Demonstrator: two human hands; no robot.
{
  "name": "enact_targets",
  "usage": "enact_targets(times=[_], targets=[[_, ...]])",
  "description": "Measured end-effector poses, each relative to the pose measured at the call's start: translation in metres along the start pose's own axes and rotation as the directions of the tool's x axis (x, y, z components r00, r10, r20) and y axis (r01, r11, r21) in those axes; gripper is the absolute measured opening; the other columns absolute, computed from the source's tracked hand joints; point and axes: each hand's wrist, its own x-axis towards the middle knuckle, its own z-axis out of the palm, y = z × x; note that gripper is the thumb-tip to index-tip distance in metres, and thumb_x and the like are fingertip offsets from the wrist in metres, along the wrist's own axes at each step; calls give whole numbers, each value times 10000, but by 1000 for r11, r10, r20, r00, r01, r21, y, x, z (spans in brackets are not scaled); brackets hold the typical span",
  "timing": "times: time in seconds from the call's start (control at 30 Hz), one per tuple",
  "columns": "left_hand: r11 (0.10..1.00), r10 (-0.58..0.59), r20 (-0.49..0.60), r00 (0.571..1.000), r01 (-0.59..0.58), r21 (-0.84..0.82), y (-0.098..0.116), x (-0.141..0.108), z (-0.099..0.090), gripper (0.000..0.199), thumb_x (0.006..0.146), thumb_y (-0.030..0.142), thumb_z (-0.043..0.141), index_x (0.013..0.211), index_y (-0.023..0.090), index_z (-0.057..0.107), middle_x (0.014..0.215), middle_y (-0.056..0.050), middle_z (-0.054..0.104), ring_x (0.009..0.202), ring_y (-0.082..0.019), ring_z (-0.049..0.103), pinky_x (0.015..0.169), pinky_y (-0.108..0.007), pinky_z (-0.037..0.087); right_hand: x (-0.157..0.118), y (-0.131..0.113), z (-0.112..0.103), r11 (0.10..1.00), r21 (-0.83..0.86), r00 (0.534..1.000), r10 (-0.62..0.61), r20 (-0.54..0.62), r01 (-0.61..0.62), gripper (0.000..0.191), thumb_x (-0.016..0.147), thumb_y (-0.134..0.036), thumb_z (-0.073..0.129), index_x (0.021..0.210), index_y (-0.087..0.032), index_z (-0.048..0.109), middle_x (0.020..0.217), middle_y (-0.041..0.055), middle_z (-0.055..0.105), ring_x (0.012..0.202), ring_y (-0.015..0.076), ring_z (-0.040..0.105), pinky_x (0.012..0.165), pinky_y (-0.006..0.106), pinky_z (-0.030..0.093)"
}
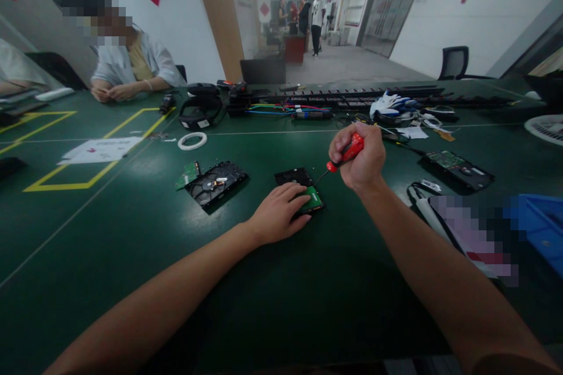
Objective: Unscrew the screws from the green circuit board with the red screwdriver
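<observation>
My right hand [361, 155] is wrapped round the red handle of a screwdriver [350, 152]. The shaft slants down to the left, with its tip at the green circuit board [313, 200] of a hard drive [294, 176]. Over the drive's left and near side lies my left hand [281, 211], gripping it against the table with fingers bent across it and the thumb at the near edge. Part of the drive is hidden under these fingers. To the left rests a second hard drive [216, 184] with a loose green circuit board [188, 176] beside it.
Another hard drive [460, 169] lies at right, near a blue bin [541, 228]. Toward the back are a white tape ring [192, 140], a black headset [201, 106], cables [285, 109] and gloves [391, 106]. A person [132, 61] sits across the table at left.
</observation>
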Motion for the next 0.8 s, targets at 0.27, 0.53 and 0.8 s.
enact_targets(times=[0.27,0.53,0.8], targets=[[998,44,119,992,-49,44,-2,8,-23,465,1049,418,649,1454,191,619,1552,-154,597,1479,-362,535,1232,-573,463,1,-1,3,1000,-5,1000,10,4,-9,559,927,-668,642,587,-231,567,561,-18,500,441,109,467,418,273,342],[984,160,61,985,-154,-91,-15,15,-8,444,1063,459,620,1414,187,641,1474,-144,653,1397,-331,603,1212,-540,480,5,1,5,1000,-11,999,30,25,-30,612,943,-741,622,612,-228,588,578,-14,531,456,111,499,426,273,359],[977,177,10,984,-175,-119,-19,11,0,429,1071,464,606,1398,192,660,1451,-146,666,1387,-325,612,1216,-538,479,12,2,8,997,9,992,81,99,-82,536,905,-732,603,732,-229,667,668,4,603,545,139,580,486,290,455]])
